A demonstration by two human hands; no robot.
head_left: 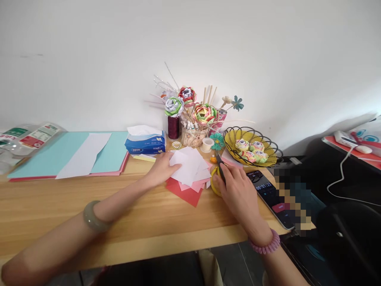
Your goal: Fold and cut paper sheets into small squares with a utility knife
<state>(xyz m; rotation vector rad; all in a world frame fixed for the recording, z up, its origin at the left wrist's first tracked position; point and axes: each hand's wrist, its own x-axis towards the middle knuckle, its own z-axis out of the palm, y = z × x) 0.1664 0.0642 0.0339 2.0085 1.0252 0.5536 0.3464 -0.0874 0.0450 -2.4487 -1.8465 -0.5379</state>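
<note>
My left hand (160, 171) is at the left edge of the white paper pieces (187, 169), its thumb on top and its fingers at the edge, pinching the paper. Beneath them lie pink pieces (197, 185) and a red square of paper (186, 194). Just right of the stack, my right hand (238, 190) is closed around what looks like a pair of scissors (219, 163) with black and yellow parts. The hand covers much of them. A small orange ornament (213, 159) sits beside the scissors.
Behind the papers stand a tissue pack (145, 143), a thread spool (173, 127) and a holder (193, 135) with paper flowers. A yellow basket (269, 159) holds several paper flowers. A phone (272, 200) lies at the right edge, coloured sheets (38, 159) at the left.
</note>
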